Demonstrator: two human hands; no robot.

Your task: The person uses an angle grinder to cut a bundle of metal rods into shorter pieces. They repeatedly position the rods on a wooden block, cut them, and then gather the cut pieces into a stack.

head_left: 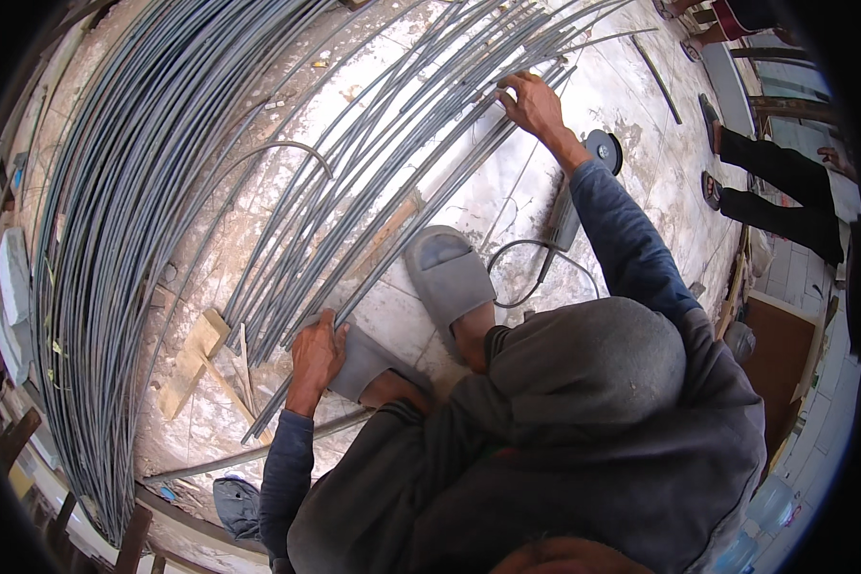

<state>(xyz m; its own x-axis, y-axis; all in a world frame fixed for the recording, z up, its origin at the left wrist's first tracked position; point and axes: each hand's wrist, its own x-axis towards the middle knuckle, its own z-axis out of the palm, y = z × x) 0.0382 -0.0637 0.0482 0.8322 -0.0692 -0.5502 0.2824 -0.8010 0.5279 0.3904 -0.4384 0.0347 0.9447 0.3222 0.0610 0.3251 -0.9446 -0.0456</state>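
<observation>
Grey steel rods, long and thin [421,158], laid in loose bundle between both hands. Right hand [534,103] near far ends, fingers curved down onto rods; cannot tell whether clamped. Left hand [318,360] near lower ends, against rods, closure likewise hidden. Just beside right wrist: dark angle grinder with round disc [564,225]. Left of left hand: pale wooden pieces [184,383]. Farther left: dense pile of curved grey rods [96,287].
</observation>
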